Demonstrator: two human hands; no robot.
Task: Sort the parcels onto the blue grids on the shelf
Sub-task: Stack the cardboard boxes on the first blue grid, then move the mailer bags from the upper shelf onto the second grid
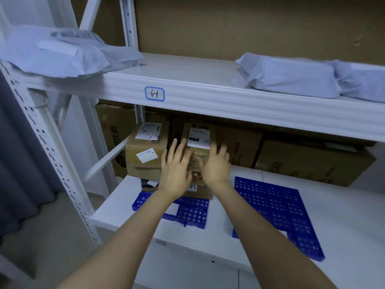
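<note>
Hands reach into the white shelf [208,105], under the board tagged with the "6-1" label [154,93]. The left hand [176,167] and right hand [215,165] both lie flat with fingers spread against the front of a tall box [199,140], neither one closed around it. That box carries a white shipping slip near its top and stands on a flatter box [201,191], which rests on the left grid [191,211], a blue perforated mat on the lower board. Just left of the tall box, touching it, sits another stack of boxes [146,151] with two white stickers, also over the left grid. To the right of the tall box, apart from it, the right grid [277,211] lies bare. Behind the tall box, big brown cartons [312,163] line the back. Above the label board, grey mailer bags lie at the left [52,53] and right [295,76] ends.
</note>
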